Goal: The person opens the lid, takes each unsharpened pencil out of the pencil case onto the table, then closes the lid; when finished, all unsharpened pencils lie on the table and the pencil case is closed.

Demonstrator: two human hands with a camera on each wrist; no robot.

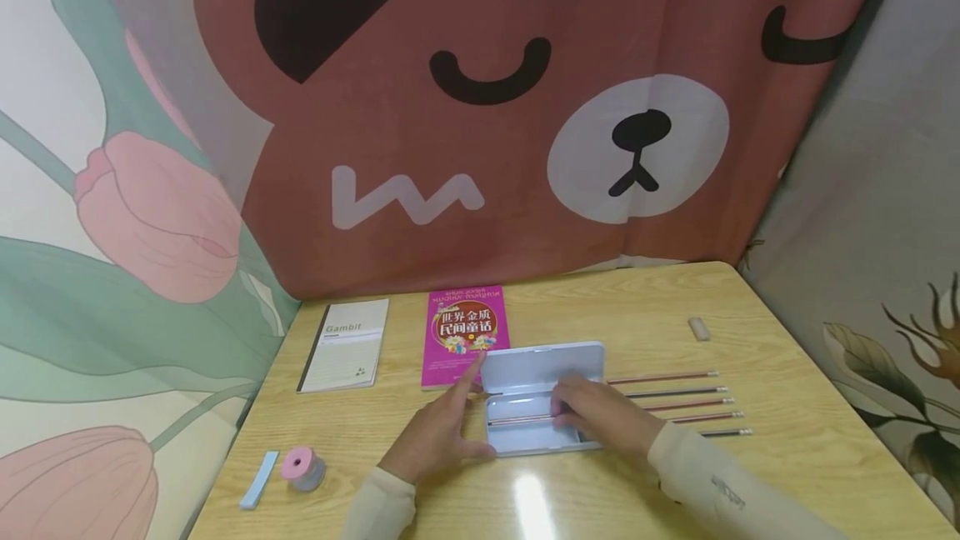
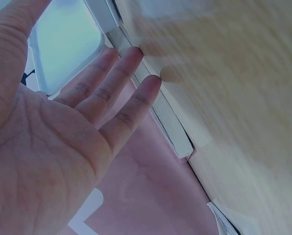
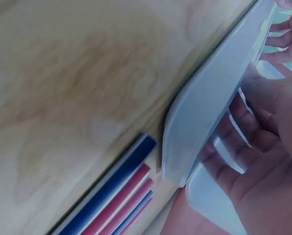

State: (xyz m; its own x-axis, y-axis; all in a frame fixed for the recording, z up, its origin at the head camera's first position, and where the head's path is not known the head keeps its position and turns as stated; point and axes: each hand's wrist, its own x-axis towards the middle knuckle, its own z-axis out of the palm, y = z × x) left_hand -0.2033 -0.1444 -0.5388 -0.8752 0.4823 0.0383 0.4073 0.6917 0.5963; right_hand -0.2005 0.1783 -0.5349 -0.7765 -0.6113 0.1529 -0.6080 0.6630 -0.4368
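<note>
A pale blue pencil case [image 1: 542, 443] lies on the table with its lid [image 1: 543, 365] raised at the back. My left hand [image 1: 435, 432] is at the case's left end, thumb by the front corner and fingers spread near the lid. In the left wrist view the fingers [image 2: 121, 83] look extended, the palm bare. Inside the case lies a thin reddish pencil [image 1: 517, 420], its right end covered by my right hand [image 1: 603, 415]. That hand reaches in with bent fingers and pinches the pencil. Several red and dark pencils [image 1: 678, 398] lie right of the case.
Behind the case lies a pink book [image 1: 457, 365], with a notebook [image 1: 341, 357] to its left. A pink-topped cylinder [image 1: 303, 468] and a light blue strip [image 1: 259, 480] are at the left front. An eraser [image 1: 698, 328] sits at the back right of the wooden table [image 1: 810, 457].
</note>
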